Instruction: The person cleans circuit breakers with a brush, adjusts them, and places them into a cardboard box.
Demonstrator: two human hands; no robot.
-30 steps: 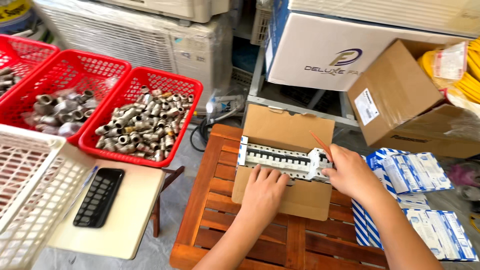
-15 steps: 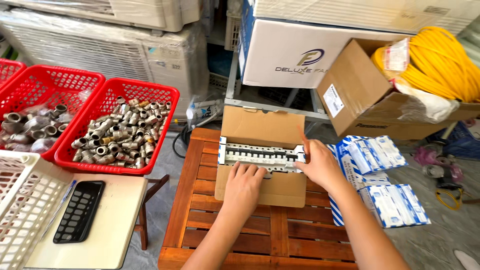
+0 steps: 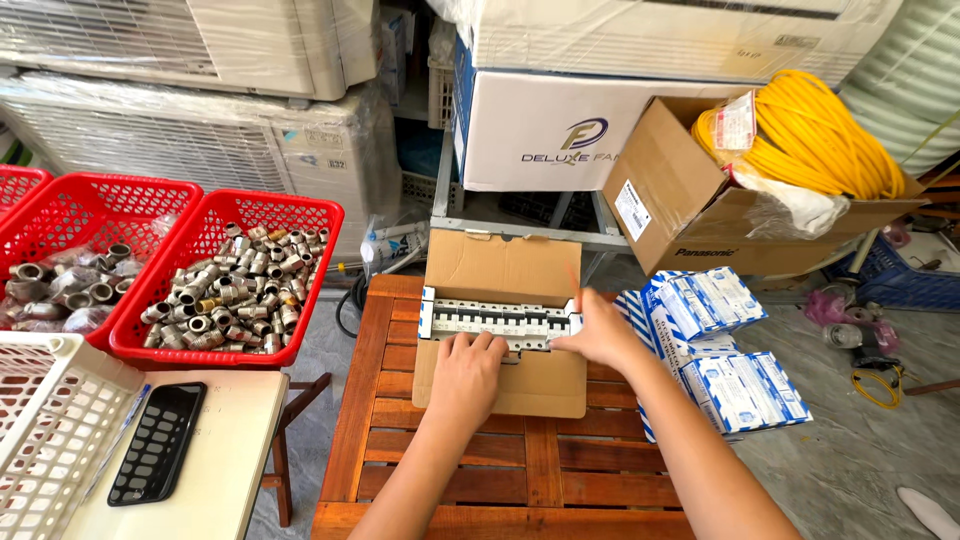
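A flat, opened brown cardboard box (image 3: 500,265) lies on a slatted wooden table (image 3: 450,460). Across its middle runs a row of white circuit breakers (image 3: 490,318). My left hand (image 3: 465,370) rests palm down on the box's front half, its fingertips at the row's lower edge. My right hand (image 3: 600,335) grips the right end of the breaker row, fingers curled on it.
Two red baskets (image 3: 300,215) of metal pipe fittings stand at left. A white basket (image 3: 40,430) and a black calculator (image 3: 158,440) sit on a cream table. Stacked blue-and-white small boxes (image 3: 720,350) lie to the right, with a carton of yellow cable (image 3: 820,140) behind.
The view has shifted, so the scene sits further left and lower in frame. Both hands stay on the box and breaker row, almost unmoved.
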